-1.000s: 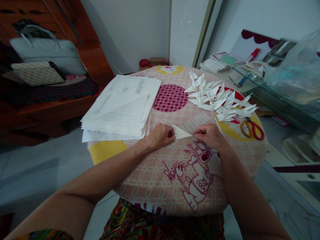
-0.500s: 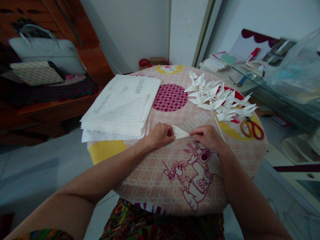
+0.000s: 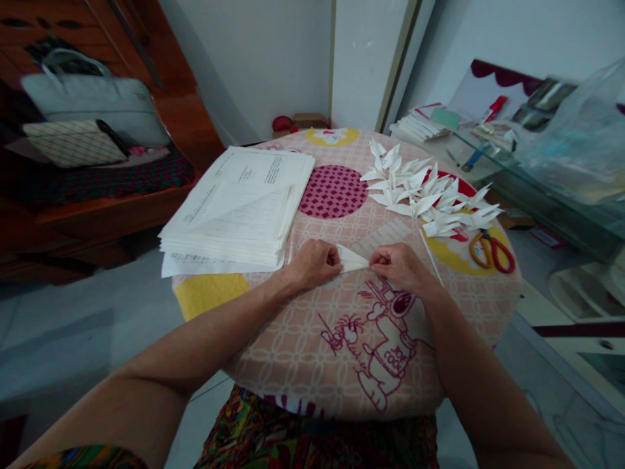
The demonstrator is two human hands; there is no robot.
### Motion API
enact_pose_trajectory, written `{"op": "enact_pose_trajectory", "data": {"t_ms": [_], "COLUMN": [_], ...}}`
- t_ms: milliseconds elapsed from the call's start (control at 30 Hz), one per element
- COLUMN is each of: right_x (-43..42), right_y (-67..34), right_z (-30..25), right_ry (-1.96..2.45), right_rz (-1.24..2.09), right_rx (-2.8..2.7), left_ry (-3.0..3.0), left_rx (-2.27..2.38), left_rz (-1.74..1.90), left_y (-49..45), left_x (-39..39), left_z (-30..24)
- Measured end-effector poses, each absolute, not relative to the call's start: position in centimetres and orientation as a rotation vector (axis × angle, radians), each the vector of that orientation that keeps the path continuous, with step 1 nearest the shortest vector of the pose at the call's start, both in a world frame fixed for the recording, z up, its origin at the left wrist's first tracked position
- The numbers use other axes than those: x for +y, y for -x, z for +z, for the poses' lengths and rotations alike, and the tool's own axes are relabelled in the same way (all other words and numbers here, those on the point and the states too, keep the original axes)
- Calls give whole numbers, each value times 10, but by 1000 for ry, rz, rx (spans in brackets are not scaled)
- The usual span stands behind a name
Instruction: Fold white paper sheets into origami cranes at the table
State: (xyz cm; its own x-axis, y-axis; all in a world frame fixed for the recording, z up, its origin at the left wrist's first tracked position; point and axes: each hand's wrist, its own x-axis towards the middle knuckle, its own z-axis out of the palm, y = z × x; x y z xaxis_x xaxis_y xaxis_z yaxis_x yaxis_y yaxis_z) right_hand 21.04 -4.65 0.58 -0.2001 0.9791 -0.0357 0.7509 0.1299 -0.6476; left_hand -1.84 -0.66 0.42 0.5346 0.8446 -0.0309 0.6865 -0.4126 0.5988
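Observation:
A small folded white paper piece [image 3: 352,260] lies on the round table's patterned cloth [image 3: 303,352]. My left hand [image 3: 315,262] is closed, pinching the paper's left end against the cloth. My right hand [image 3: 398,266] is closed too, its fingertips pressed on the paper's pointed right end. Both forearms reach in from the bottom of the view.
A thick stack of printed sheets [image 3: 239,208] lies at the table's left. A heap of folded white paper shapes [image 3: 430,192] sits at the far right, with orange-and-red scissors [image 3: 491,251] beside it. A wooden bench with bags [image 3: 92,117] stands left; a glass shelf [image 3: 547,176] right.
My right hand has slid a little to the left along the folded paper, covering more of its pointed end. My left hand has stayed where it was.

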Motion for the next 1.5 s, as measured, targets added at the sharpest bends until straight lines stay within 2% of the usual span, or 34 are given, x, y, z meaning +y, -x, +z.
{"op": "enact_pose_trajectory", "data": {"t_ms": [300, 1500], "right_x": [-42, -46], "right_y": [-203, -181], "right_z": [11, 18], "right_ry": [1775, 2057], "right_rz": [686, 513], "right_rx": [-2152, -2069], "left_ry": [-2170, -2048], "left_rx": [1254, 1388], "left_rz": [383, 282], "left_y": [18, 15], "left_x": [-7, -1], "left_z": [5, 6]}}
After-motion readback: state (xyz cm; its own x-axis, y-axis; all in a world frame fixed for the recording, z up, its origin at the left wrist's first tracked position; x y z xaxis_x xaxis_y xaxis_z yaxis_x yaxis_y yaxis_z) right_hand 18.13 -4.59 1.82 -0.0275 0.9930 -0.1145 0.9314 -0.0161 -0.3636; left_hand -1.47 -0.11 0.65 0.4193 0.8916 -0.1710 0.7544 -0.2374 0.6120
